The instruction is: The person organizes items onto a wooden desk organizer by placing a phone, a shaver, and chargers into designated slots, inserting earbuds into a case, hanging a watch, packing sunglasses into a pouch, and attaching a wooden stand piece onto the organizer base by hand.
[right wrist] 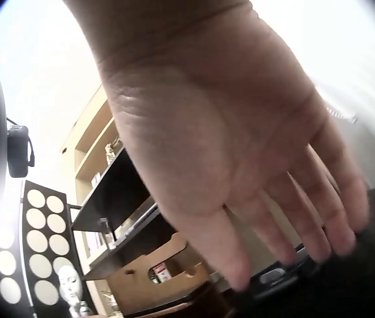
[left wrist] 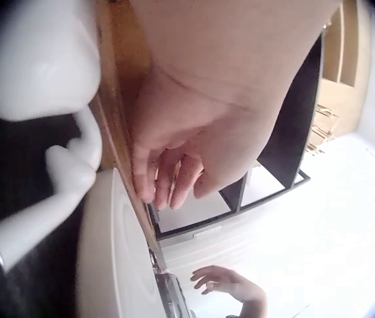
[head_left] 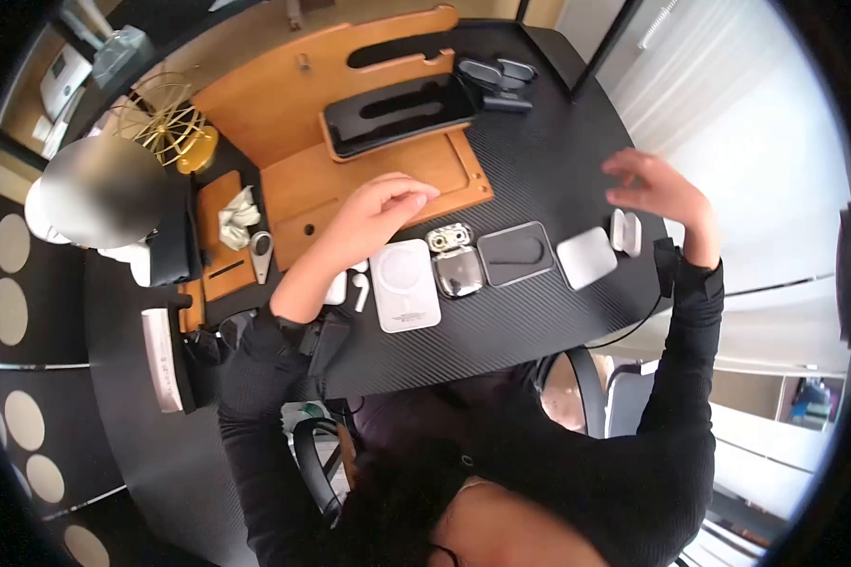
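Note:
My left hand [head_left: 380, 215] hovers over the front edge of a wooden desk organizer [head_left: 369, 180], its fingers loosely bent and nothing visible in them. Below its wrist lie a white earbud [head_left: 360, 291] and a white rounded case [left wrist: 38, 59], partly hidden in the head view. Beside them is a flat white pad with a ring mark [head_left: 405, 288]. My right hand [head_left: 657, 189] is raised above the table's right side, palm bare and fingers relaxed in the right wrist view. Nearest to it are a small white stand-like piece [head_left: 625, 232] and a light grey square [head_left: 586, 258].
A clear-cased gadget [head_left: 460, 272] and a dark rectangular tray [head_left: 517, 253] lie mid-row. A black phone-shaped slab [head_left: 399, 113] leans on the organizer; black folded items [head_left: 499, 80] sit behind. At left are crumpled tissue [head_left: 239, 217], a gold wire ornament [head_left: 165, 123] and a pinkish box [head_left: 164, 361].

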Available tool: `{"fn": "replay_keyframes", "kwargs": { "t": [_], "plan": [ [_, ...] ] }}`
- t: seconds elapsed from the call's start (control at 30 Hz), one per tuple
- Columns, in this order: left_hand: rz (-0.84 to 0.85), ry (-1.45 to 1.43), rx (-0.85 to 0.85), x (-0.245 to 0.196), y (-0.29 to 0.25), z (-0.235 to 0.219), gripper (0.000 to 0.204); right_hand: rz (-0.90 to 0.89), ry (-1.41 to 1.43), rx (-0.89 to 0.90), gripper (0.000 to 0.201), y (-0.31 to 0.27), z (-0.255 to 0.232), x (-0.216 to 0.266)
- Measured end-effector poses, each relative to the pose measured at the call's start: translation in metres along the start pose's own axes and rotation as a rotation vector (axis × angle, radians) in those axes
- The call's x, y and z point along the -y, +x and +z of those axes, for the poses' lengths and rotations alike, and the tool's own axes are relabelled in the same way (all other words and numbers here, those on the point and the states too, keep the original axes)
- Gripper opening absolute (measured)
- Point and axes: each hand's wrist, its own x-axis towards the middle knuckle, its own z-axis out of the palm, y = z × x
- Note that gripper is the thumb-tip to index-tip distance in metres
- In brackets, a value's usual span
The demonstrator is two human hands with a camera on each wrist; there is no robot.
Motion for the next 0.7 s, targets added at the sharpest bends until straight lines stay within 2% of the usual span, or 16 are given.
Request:
{"fn": "replay_keyframes", "kwargs": {
  "t": [0.03, 0.07, 0.1, 0.13, 0.17, 0.23, 0.37, 0.47, 0.6, 0.67, 0.7],
  "plan": [
    [-0.002, -0.018, 0.014, -0.006, -0.003, 0.004, 0.025, -0.003, -0.120, 0.109, 0.050, -0.018, 0.002, -0.011],
    [0.071, 0.255, -0.045, -0.010, -0.005, 0.006, 0.025, 0.012, -0.121, 0.119, 0.050, -0.034, 0.007, -0.018],
    [0.147, 0.532, -0.110, -0.011, -0.008, 0.009, 0.027, 0.037, -0.115, 0.139, 0.059, -0.047, 0.014, -0.024],
    [0.148, 0.598, -0.129, -0.008, -0.010, 0.012, 0.031, 0.059, -0.108, 0.158, 0.069, -0.056, 0.020, -0.027],
    [0.148, 0.593, -0.124, -0.009, -0.011, 0.014, 0.031, 0.065, -0.107, 0.161, 0.069, -0.062, 0.025, -0.027],
    [0.173, 0.765, -0.115, -0.014, -0.013, 0.017, 0.034, 0.141, -0.076, 0.089, 0.077, -0.070, 0.036, -0.024],
    [0.126, 0.799, -0.077, -0.020, -0.017, 0.021, 0.035, 0.082, -0.055, -0.061, 0.075, -0.074, 0.051, -0.027],
    [0.132, 0.793, -0.085, -0.023, -0.019, 0.021, 0.034, 0.112, 0.012, -0.050, 0.072, -0.067, 0.051, -0.024],
    [0.075, 0.769, -0.014, -0.030, -0.022, 0.014, 0.034, 0.147, 0.087, -0.054, 0.068, -0.056, 0.054, -0.014],
    [0.050, 0.753, 0.026, -0.032, -0.024, 0.011, 0.034, -0.029, -0.047, -0.211, 0.068, -0.051, 0.064, -0.013],
    [0.056, 0.731, 0.026, -0.033, -0.026, 0.009, 0.033, -0.038, -0.042, -0.207, 0.068, -0.049, 0.063, -0.009]
  ]
}}
